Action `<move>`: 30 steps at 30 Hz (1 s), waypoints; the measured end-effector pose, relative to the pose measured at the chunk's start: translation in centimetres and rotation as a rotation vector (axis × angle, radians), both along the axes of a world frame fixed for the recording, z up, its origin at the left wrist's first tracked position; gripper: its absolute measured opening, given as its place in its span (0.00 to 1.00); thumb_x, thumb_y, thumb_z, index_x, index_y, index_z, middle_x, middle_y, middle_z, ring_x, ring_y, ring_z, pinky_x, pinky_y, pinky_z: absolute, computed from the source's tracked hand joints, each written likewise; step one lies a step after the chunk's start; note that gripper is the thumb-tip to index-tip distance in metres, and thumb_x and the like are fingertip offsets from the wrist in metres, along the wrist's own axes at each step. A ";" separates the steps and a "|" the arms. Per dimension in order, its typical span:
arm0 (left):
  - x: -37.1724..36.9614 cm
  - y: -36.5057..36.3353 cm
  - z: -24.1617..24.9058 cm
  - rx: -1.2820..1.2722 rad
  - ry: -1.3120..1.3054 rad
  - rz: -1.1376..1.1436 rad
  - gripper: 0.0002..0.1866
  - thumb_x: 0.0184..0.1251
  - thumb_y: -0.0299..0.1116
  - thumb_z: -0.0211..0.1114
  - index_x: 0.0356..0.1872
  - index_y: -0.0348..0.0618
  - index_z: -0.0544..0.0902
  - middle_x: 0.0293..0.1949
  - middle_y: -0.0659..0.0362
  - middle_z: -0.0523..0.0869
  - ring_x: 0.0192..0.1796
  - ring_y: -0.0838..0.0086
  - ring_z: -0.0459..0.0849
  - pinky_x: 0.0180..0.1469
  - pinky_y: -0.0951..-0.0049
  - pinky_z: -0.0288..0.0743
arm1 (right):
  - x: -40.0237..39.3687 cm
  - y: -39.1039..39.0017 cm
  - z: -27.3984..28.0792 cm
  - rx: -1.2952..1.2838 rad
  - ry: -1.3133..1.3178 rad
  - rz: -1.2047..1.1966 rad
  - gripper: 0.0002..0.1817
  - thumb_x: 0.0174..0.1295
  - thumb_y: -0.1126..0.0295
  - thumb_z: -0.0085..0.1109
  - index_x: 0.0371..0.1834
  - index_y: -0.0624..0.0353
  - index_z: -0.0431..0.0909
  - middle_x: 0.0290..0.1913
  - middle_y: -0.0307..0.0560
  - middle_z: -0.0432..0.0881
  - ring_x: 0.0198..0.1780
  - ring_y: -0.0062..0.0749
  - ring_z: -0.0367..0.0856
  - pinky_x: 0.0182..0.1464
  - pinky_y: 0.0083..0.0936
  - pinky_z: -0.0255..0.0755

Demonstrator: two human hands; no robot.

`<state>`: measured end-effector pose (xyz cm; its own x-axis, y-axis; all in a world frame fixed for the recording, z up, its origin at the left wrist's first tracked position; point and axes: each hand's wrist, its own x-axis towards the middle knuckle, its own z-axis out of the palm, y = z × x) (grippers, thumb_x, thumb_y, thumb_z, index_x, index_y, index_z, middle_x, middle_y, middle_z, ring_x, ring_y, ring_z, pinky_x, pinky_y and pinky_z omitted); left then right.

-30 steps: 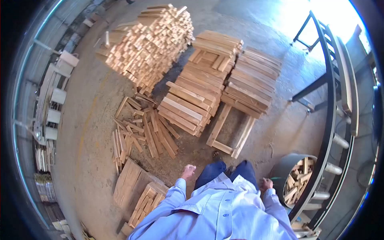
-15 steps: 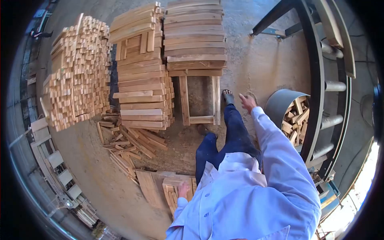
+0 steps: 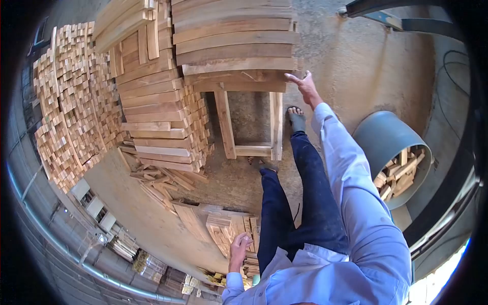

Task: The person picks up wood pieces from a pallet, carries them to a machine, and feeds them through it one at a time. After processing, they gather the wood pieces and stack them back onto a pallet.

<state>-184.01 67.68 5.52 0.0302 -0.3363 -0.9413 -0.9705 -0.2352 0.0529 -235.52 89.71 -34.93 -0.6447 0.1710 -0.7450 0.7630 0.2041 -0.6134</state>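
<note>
My right hand (image 3: 305,87) reaches to the front end of a stack of planed wooden boards (image 3: 236,51). Its fingers are apart, with the fingertips right at the end of the lowest front board (image 3: 254,76), and nothing is held. The boards rest on a wooden frame stand (image 3: 276,122) with upright pieces and a crossbar. Low on my other side, my left hand (image 3: 240,249) hangs empty with loosely bent fingers, overlapping a small stack of short wood pieces (image 3: 219,229) in this view.
More boards are piled at the left (image 3: 152,109), beside a tall stack of thin sticks (image 3: 76,101). Loose offcuts (image 3: 162,178) lie on the floor below them. At the right stands a grey-blue drum (image 3: 378,132) holding wood scraps. A dark metal frame (image 3: 406,7) is at top right.
My right hand has moved forward and left to the end of the board stack. My body has come closer to the stand, and my left hand shows more fully.
</note>
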 end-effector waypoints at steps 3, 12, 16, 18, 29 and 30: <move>-0.9 0.0 -1.7 0.001 0.008 -0.052 0.23 0.79 0.39 0.65 0.65 0.33 0.79 0.55 0.47 0.88 0.55 0.66 0.90 0.58 0.66 0.84 | -0.7 0.9 -2.0 -0.043 0.028 0.089 0.53 0.49 0.45 0.85 0.70 0.71 0.70 0.61 0.58 0.82 0.61 0.40 0.81 0.58 0.38 0.77; -20.7 0.2 -21.9 0.290 0.498 0.034 0.29 0.82 0.48 0.61 0.74 0.41 0.71 0.68 0.50 0.82 0.66 0.61 0.83 0.67 0.59 0.78 | 4.9 0.6 4.9 -0.296 -0.148 0.033 0.45 0.50 0.48 0.85 0.61 0.69 0.72 0.48 0.49 0.85 0.46 0.31 0.83 0.45 0.26 0.76; -34.5 -0.5 -33.2 0.293 0.621 0.662 0.53 0.67 0.76 0.61 0.77 0.40 0.65 0.73 0.44 0.72 0.73 0.56 0.73 0.75 0.52 0.68 | 10.6 -1.8 8.5 -0.126 -0.054 0.029 0.44 0.50 0.48 0.84 0.59 0.68 0.71 0.47 0.49 0.83 0.43 0.28 0.81 0.45 0.28 0.77; -39.0 -0.1 -34.2 0.288 0.819 0.810 0.56 0.61 0.76 0.66 0.77 0.39 0.66 0.70 0.45 0.76 0.70 0.54 0.76 0.73 0.51 0.71 | 12.9 -3.6 11.5 -0.043 0.017 0.063 0.47 0.50 0.51 0.85 0.63 0.71 0.67 0.54 0.56 0.81 0.52 0.35 0.82 0.56 0.31 0.78; -23.0 -2.0 -15.6 0.041 0.650 0.663 0.43 0.73 0.60 0.64 0.77 0.37 0.69 0.67 0.45 0.83 0.65 0.53 0.84 0.72 0.55 0.75 | 31.1 -3.1 34.1 -0.160 -0.039 0.412 0.57 0.50 0.49 0.85 0.73 0.68 0.56 0.64 0.68 0.74 0.67 0.57 0.78 0.67 0.44 0.74; -21.5 -2.3 -12.9 0.182 0.683 0.630 0.43 0.71 0.59 0.67 0.76 0.37 0.70 0.67 0.45 0.83 0.65 0.54 0.84 0.72 0.56 0.75 | 32.3 -1.6 35.7 -0.253 0.038 0.538 0.55 0.52 0.49 0.83 0.74 0.66 0.57 0.65 0.66 0.74 0.68 0.57 0.77 0.68 0.44 0.74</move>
<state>-205.48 65.34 -7.36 -0.4209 -0.2920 -0.8588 -0.4342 -0.7663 0.4734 -203.26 88.13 0.80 -0.6182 -0.3671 -0.6950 0.5699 0.3996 -0.7180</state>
